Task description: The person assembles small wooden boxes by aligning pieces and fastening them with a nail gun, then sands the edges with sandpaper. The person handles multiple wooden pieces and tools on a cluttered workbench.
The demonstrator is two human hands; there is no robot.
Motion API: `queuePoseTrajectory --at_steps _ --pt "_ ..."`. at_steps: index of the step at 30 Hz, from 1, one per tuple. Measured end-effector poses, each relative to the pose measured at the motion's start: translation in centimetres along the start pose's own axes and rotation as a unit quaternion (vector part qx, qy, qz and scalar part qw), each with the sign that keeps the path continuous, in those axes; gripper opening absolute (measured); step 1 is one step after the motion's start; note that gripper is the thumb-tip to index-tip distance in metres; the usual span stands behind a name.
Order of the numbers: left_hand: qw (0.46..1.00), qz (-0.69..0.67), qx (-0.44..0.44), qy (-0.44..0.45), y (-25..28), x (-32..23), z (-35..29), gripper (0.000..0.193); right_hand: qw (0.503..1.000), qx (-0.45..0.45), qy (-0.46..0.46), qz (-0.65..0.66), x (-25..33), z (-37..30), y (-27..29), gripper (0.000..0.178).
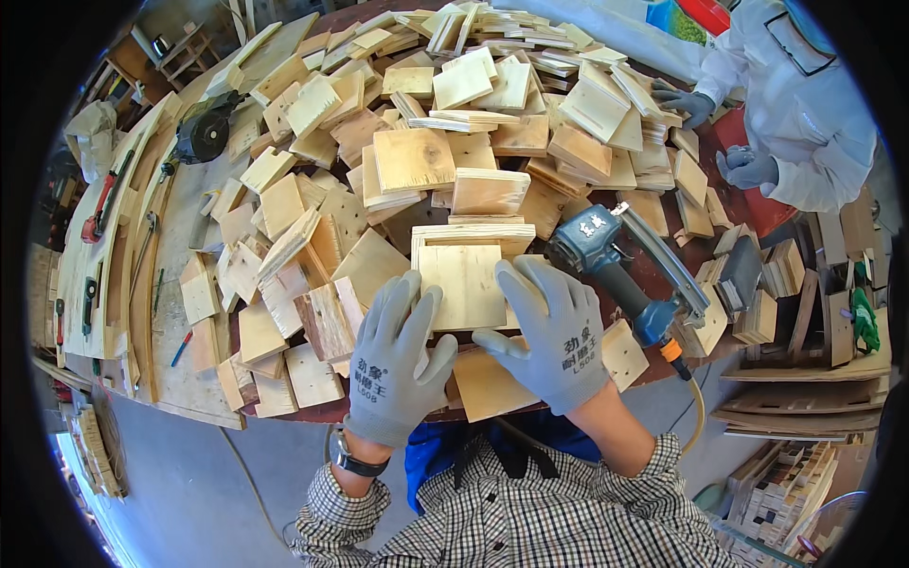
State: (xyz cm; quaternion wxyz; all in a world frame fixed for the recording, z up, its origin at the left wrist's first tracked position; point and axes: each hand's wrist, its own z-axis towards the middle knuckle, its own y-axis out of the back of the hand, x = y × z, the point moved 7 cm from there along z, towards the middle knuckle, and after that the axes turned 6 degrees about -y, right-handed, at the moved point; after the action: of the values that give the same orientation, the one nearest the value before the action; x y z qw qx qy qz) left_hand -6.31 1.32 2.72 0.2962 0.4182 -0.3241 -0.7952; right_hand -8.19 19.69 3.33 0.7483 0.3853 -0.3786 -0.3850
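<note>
Checked shirt cloth [502, 530] is nearest, at six o'clock, below a watch [360, 459] on the left wrist. From where I stand, taking the pale square board [461, 284] between the person's gloves as the clock's centre, the left hand [393, 360] comes in from seven o'clock and the right hand [557, 331] from four. Fingers touch the board's two side edges; whether either grip is squeezing or merely steadying, I can't tell.

Something red [769, 213] beside a co-worker [814, 114] could be a bin or a seat; its contents are hidden from me. Stacked blocks [776, 488] rise at four o'clock, though I can't make out whether a container holds them.

Crowding the far side, a loose pile of wooden pieces [464, 85] spreads from ten o'clock to one. Right by the right hand, at three, lies a blue nail gun [611, 256], its hose [698, 417] dropping over the edge. A black tool [204, 131] sits at ten, and the co-worker's gloved hands rest near two.

Under the wrists, the red-brown surface [322, 414] ends in a curved edge, with grey floor [199, 473] showing beyond at seven.
</note>
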Motion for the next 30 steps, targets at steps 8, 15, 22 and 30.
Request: queuePoseTrajectory --at_steps 8,15,22,30 --pt "0.997 0.072 -0.004 -0.023 -0.4 -0.1 1.3 0.054 0.999 0.032 0.004 0.003 -0.3 0.7 -1.4 0.075" --pt "0.996 0.057 0.062 -0.023 -1.4 -0.1 1.4 0.061 0.998 0.043 -0.009 0.045 -0.9 0.0 -2.3 0.074" --pt "0.992 0.082 0.093 -0.028 -1.5 -0.2 1.7 0.06 0.996 0.075 -0.014 0.044 -0.5 -0.1 -1.9 0.071" --pt "0.994 0.083 0.066 -0.036 -0.9 -0.6 1.6 0.067 0.997 0.069 -0.013 0.045 -0.1 0.6 -0.7 0.072"
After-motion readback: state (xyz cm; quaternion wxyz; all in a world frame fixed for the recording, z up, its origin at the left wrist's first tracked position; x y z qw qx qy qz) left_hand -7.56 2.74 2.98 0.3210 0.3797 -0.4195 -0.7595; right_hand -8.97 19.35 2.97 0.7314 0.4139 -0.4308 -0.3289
